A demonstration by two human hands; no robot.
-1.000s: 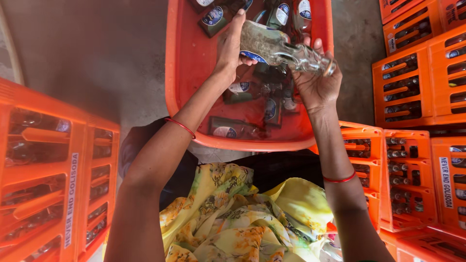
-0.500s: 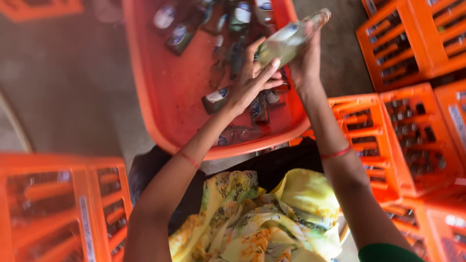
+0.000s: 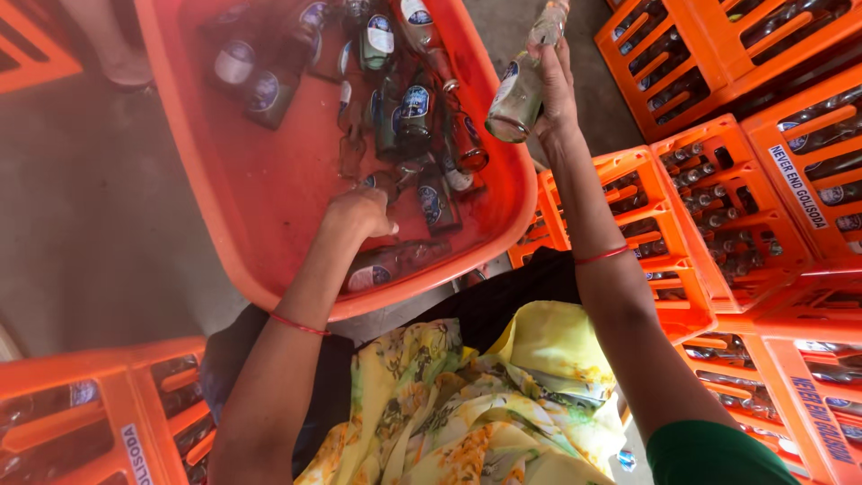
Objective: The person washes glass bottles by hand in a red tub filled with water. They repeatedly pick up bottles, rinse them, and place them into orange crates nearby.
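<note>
Overhead, right hand [image 3: 555,90] gripping glass bottle [image 3: 521,85], neck up-right, base down-left

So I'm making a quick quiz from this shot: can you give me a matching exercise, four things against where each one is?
Things:
1. left hand
2. right hand
3. orange tub
4. orange crates

Places:
A. stacked on the right, bottles in their slots
B. raised at the tub's right edge, holding a clear glass bottle
C. down in the tub among the bottles
D. in front of the person, holding water and bottles

Pairs: 1-C, 2-B, 3-D, 4-A
</note>
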